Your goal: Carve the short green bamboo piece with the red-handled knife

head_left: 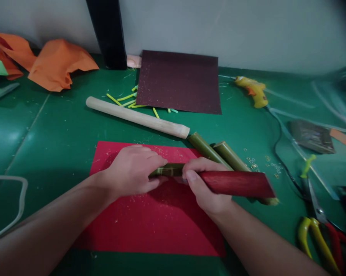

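Note:
Over the red sheet point(150, 226), my left hand point(134, 168) is closed around a dark green bamboo piece point(170, 169). My right hand point(204, 184) grips a flat, reddish wooden piece point(239, 183) with its thumb along the near side. The fingers of that hand also touch the right end of the bamboo. The near end of the wooden piece is hidden in my grip. Two green bamboo tubes point(209, 149) lie partly behind my right hand. Farther back is a pale, peeled bamboo stick point(138, 117). Fine shavings dot the red sheet.
A dark brown sheet point(180, 82) lies at the back over several yellow-green strips. Right of it sits a yellow glue gun point(252, 90) with its cord. Scissors point(319, 214) lie at the right edge, near small rings point(252, 163). Orange crumpled paper point(59, 63) is at the back left.

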The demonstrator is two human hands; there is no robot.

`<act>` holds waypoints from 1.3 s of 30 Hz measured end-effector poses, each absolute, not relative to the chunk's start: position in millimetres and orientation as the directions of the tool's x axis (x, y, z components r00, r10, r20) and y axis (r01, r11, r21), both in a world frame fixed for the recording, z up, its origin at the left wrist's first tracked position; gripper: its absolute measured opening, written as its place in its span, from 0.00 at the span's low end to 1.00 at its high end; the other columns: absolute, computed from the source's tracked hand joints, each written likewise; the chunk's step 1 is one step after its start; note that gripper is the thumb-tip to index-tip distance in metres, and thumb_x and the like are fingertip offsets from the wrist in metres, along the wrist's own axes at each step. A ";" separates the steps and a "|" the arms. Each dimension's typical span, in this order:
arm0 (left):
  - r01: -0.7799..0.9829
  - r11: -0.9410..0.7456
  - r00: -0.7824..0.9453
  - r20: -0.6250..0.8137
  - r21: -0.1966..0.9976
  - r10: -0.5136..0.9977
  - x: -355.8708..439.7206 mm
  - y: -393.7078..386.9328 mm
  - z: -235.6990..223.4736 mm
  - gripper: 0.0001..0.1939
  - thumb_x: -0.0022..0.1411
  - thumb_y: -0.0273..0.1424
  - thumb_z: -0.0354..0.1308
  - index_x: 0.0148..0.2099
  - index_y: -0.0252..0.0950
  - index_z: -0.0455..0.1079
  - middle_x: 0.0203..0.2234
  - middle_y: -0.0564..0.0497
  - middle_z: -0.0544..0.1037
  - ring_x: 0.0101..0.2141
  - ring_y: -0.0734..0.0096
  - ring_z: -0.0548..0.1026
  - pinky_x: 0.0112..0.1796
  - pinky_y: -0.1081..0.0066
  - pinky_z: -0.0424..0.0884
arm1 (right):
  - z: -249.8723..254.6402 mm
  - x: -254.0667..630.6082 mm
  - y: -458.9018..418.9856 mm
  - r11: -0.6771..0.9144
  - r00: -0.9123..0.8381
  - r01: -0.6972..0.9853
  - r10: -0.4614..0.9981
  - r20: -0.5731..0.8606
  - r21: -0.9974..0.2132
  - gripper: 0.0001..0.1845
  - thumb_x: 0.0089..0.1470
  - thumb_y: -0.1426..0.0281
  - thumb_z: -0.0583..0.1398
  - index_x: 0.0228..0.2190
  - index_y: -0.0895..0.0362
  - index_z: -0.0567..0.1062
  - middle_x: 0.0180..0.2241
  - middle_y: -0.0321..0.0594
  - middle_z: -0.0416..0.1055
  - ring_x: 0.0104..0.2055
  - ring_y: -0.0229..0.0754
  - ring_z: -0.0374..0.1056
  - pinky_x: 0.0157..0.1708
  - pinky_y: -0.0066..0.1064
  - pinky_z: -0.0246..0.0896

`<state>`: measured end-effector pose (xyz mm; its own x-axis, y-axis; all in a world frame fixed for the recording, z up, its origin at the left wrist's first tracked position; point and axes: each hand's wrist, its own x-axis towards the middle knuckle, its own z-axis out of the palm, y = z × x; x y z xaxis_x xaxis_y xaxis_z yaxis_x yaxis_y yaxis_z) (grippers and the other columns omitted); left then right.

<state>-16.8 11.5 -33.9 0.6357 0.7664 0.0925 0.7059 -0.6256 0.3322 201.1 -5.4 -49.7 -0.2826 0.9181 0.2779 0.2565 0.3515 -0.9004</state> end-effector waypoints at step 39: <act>0.676 -0.639 0.632 0.157 0.367 0.759 -19.1 7.5 -35.8 0.09 0.62 0.35 0.60 0.44 0.40 0.76 0.33 0.55 0.83 0.34 0.65 0.80 0.33 0.66 0.69 | -28.1 193.6 -0.7 0.337 -0.301 0.235 0.917 0.261 -0.912 0.08 0.53 0.72 0.60 0.23 0.55 0.73 0.19 0.33 0.72 0.19 0.34 0.67 0.20 0.24 0.63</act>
